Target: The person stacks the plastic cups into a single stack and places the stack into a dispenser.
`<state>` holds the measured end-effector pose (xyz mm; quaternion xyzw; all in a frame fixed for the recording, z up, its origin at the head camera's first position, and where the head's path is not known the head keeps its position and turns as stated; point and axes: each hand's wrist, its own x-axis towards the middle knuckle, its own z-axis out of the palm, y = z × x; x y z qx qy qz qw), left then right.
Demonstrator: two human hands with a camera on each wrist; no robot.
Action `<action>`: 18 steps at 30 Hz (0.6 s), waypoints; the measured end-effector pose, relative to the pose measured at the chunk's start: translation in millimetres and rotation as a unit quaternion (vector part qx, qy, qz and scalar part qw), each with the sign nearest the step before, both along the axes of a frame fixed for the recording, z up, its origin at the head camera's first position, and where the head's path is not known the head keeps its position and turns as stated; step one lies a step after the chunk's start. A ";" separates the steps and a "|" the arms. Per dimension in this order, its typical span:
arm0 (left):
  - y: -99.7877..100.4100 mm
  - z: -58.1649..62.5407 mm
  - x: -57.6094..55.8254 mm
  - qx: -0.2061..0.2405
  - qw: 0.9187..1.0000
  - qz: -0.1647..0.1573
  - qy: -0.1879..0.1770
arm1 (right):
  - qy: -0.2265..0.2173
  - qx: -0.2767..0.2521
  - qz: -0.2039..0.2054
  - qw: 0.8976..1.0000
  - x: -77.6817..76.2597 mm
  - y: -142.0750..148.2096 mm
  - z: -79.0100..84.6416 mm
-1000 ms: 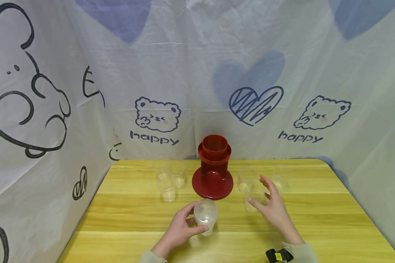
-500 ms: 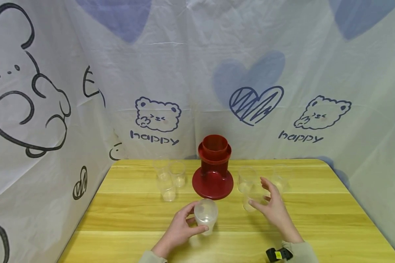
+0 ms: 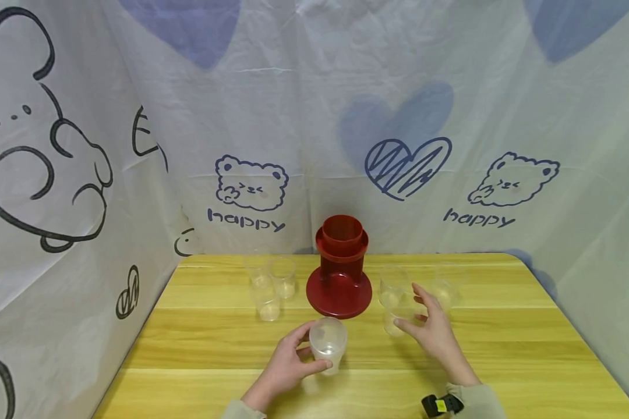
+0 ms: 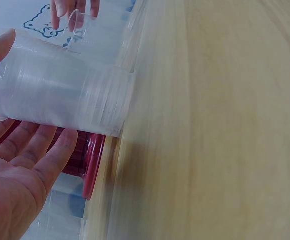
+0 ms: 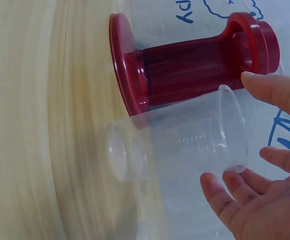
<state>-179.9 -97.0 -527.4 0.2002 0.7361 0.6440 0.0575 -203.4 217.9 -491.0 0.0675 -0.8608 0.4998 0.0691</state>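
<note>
My left hand point(image 3: 288, 364) grips a stack of nested clear plastic cups point(image 3: 328, 349), fingers on the far side and thumb on the near side. Several rims of that stack point(image 4: 69, 85) show in the left wrist view, its end close to the tabletop. My right hand point(image 3: 432, 331) is spread loosely about a single clear plastic cup point(image 5: 180, 142). Its fingertips point(image 5: 212, 185) are right at the cup's side below the rim, while the thumb stands apart from the rim. The cup stands mouth up beside a red stand point(image 5: 185, 70).
The red stand point(image 3: 338, 297), a tube on a round base, is at the back middle of the wooden table point(image 3: 220, 372). Three clear cups point(image 3: 267, 305) are grouped left of it. Two more, a cup point(image 3: 390, 285) and another point(image 3: 445, 291), stand behind my right hand. Printed cloth point(image 3: 314, 116) hangs behind.
The single cup by my right hand has shifted slightly left, and that hand has moved a little left too. My left hand and its stack have stayed in place.
</note>
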 end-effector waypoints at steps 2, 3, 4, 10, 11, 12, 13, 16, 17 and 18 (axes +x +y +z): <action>0.1 -0.6 0.0 0.001 1.000 0.000 0.000 | -0.006 -0.001 0.000 1.000 -0.8 -0.8 -0.9; 0.1 -0.7 0.0 0.001 1.000 0.000 0.000 | -0.008 0.000 0.000 1.000 -1.2 -1.1 -1.2; 0.1 -0.7 0.0 0.002 1.000 0.000 -0.001 | -0.011 0.000 0.000 1.000 -1.7 -1.3 -1.4; 0.1 -0.6 -0.5 0.004 1.000 -0.001 -0.001 | -0.024 -0.001 -0.001 1.000 -3.6 -2.1 -1.7; 0.0 -0.8 -0.6 0.004 1.000 -0.001 0.000 | -0.025 -0.002 0.000 1.000 -3.9 -2.1 -1.8; -0.1 -1.1 -0.8 0.004 1.000 -0.001 0.001 | -0.026 -0.001 0.000 1.000 -4.2 -1.9 -2.1; -0.2 -1.5 -1.0 0.005 1.000 -0.001 0.001 | -0.028 -0.001 0.001 1.000 -4.7 -1.8 -2.5; -0.3 -2.2 -1.2 0.010 1.000 -0.003 0.000 | -0.033 0.000 0.001 0.999 -5.8 -1.2 -4.3; -0.4 -2.3 -1.2 0.011 1.000 -0.004 0.000 | -0.035 0.001 0.001 0.999 -6.2 -1.0 -4.9; -0.3 -2.3 -1.1 0.012 1.000 -0.004 0.000 | -0.037 0.002 0.001 0.999 -6.5 -0.9 -5.5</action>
